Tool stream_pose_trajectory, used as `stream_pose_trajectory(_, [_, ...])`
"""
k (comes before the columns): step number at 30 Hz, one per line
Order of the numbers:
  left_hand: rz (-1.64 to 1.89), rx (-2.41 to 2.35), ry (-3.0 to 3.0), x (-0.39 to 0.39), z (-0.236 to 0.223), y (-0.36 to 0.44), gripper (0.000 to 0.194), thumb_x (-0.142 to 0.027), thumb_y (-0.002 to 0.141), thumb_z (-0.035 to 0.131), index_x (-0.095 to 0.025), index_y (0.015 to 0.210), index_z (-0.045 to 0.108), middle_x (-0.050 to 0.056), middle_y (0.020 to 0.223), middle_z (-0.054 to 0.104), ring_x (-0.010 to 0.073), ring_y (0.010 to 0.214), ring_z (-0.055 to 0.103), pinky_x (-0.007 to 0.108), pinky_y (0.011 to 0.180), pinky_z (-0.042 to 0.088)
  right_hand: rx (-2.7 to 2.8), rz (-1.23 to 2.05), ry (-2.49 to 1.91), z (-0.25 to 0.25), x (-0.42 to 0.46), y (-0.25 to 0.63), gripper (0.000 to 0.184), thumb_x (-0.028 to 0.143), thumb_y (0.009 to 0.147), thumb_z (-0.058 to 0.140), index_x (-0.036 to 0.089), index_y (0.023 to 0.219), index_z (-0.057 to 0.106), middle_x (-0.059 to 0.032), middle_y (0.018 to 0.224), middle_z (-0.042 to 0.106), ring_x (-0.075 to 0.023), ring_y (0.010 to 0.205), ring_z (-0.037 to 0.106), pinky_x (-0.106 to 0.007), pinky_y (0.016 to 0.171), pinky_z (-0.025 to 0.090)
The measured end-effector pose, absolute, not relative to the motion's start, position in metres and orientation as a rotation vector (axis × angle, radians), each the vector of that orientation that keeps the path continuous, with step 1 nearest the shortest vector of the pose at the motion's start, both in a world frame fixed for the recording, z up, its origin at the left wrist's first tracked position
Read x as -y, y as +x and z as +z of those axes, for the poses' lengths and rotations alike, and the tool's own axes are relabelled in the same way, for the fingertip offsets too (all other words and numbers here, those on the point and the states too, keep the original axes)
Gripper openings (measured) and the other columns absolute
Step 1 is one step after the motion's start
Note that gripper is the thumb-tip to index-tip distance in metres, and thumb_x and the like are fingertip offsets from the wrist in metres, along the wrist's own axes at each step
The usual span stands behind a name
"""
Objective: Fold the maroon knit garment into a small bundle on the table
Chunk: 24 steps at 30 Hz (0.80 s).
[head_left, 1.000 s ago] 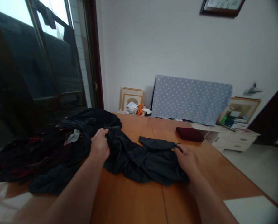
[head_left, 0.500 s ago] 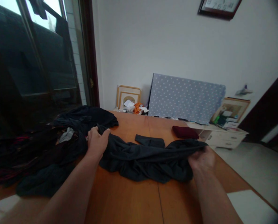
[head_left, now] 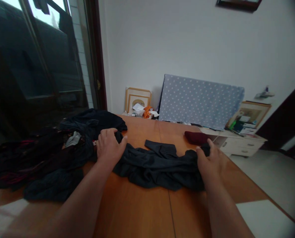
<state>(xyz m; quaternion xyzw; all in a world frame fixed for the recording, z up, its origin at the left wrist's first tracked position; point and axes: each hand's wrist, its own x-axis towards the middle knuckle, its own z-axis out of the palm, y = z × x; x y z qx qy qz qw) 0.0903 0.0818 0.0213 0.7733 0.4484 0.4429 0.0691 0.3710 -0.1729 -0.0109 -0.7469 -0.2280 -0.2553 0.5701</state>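
Observation:
A dark grey garment (head_left: 159,167) lies bunched lengthwise across the wooden table, and a flat strip of it, perhaps a sleeve, sticks out at the back. At its left end my left hand (head_left: 110,143) is closed on the cloth, thumb towards the right. My right hand (head_left: 209,158) pinches the other end, with a bit of dark fabric showing between thumb and fingers. The middle of the garment rests on the tabletop in loose folds. Just beyond my right hand sits a folded maroon cloth (head_left: 196,138).
A heap of dark clothes (head_left: 88,129) covers the table's left side. Behind the wooden table (head_left: 137,211) stand a panel draped in a dotted blue-grey cloth (head_left: 199,100), a framed picture (head_left: 137,99) and a white cabinet (head_left: 245,147). A glass door is at left.
Both hands have moved inward along the garment, the left to the right and the right slightly left and up. The cloth has sunk lower and looks less stretched. The view has shifted a little.

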Motion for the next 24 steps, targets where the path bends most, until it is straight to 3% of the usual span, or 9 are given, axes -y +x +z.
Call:
stream_pose_trajectory(2, [1.311, -1.045, 2.286, -0.08, 0.022, 0.092, 0.039, -0.048, 0.079, 0.067, -0.02, 0.106, 0.063, 0.012, 0.109, 0.063, 0.0298, 0.101, 0.061, 0.043, 0.091, 0.046, 0.692, -0.607, -1.851, -0.01, 0.169, 0.361, 0.054, 0.05, 0.077, 0.065, 0.022, 0.122, 0.066, -0.0133, 0.131, 0.061, -0.0338, 0.129, 0.045, -0.054, 0.113, 0.023])
stream_pose_trajectory(6, [0.876, -0.544, 2.135, -0.072, 0.02, 0.096, 0.03, -0.049, 0.077, 0.069, -0.022, 0.089, 0.071, 0.006, 0.081, 0.069, 0.023, 0.072, 0.064, 0.033, 0.068, 0.049, 1.16, -0.236, -1.988, -0.015, 0.166, 0.339, 0.044, 0.054, 0.083, 0.063, 0.03, 0.12, 0.069, -0.008, 0.122, 0.069, -0.031, 0.119, 0.057, -0.057, 0.113, 0.022])
stream_pose_trajectory(8, [0.647, -0.438, 2.091, -0.067, 0.017, 0.096, 0.035, -0.047, 0.069, 0.077, -0.023, 0.094, 0.074, 0.007, 0.084, 0.072, 0.0254, 0.076, 0.066, 0.033, 0.069, 0.05, 1.36, -0.065, -2.021, -0.021, 0.166, 0.332, 0.052, 0.052, 0.074, 0.073, 0.034, 0.123, 0.068, -0.0069, 0.127, 0.068, -0.0334, 0.126, 0.053, -0.061, 0.115, 0.014])
stream_pose_trajectory(10, [0.494, -0.401, 2.103, -0.065, 0.014, 0.095, 0.046, -0.044, 0.058, 0.084, -0.025, 0.099, 0.075, 0.008, 0.094, 0.074, 0.0295, 0.087, 0.068, 0.035, 0.076, 0.051, 1.422, 0.022, -2.005, -0.025, 0.166, 0.328, 0.045, 0.046, 0.069, 0.079, 0.035, 0.113, 0.072, -0.0059, 0.124, 0.069, -0.0348, 0.129, 0.052, -0.064, 0.115, 0.011])
stream_pose_trajectory(13, [0.454, -0.444, 2.243, -0.072, 0.007, 0.093, 0.043, -0.035, 0.051, 0.085, -0.028, 0.094, 0.076, 0.008, 0.099, 0.074, 0.0316, 0.096, 0.066, 0.037, 0.085, 0.049, 1.272, 0.053, -1.897, -0.021, 0.165, 0.328, 0.016, 0.038, 0.075, 0.072, 0.03, 0.088, 0.076, -0.0029, 0.105, 0.074, -0.0295, 0.113, 0.062, -0.057, 0.111, 0.027])
stream_pose_trajectory(16, [0.65, -0.466, 2.258, -0.083, 0.003, 0.094, 0.019, -0.025, 0.056, 0.078, -0.028, 0.074, 0.074, 0.004, 0.081, 0.073, 0.0266, 0.079, 0.067, 0.033, 0.074, 0.047, 1.002, 0.137, -1.723, -0.01, 0.167, 0.331, 0.018, 0.039, 0.079, 0.064, 0.024, 0.08, 0.073, -0.0011, 0.086, 0.073, -0.0222, 0.086, 0.065, -0.039, 0.087, 0.047])
stream_pose_trajectory(20, [0.797, -0.537, 2.071, -0.088, 0.009, 0.096, 0.003, -0.026, 0.063, 0.072, -0.025, 0.063, 0.069, 0.0, 0.061, 0.064, 0.0196, 0.057, 0.057, 0.028, 0.055, 0.039, 0.614, 0.175, -1.473, 0.0, 0.173, 0.341, 0.019, 0.037, 0.072, 0.065, 0.019, 0.077, 0.069, 0.0007, 0.074, 0.068, -0.0188, 0.071, 0.061, -0.029, 0.066, 0.048])
stream_pose_trajectory(24, [0.692, -0.579, 1.689, -0.084, 0.015, 0.097, 0.016, -0.037, 0.069, 0.072, -0.022, 0.07, 0.069, -0.001, 0.062, 0.062, 0.0166, 0.055, 0.053, 0.026, 0.051, 0.037, 0.304, 0.185, -1.314, -0.004, 0.175, 0.352, 0.023, 0.036, 0.069, 0.067, 0.017, 0.08, 0.069, -0.0014, 0.074, 0.069, -0.02, 0.068, 0.064, -0.031, 0.062, 0.051])
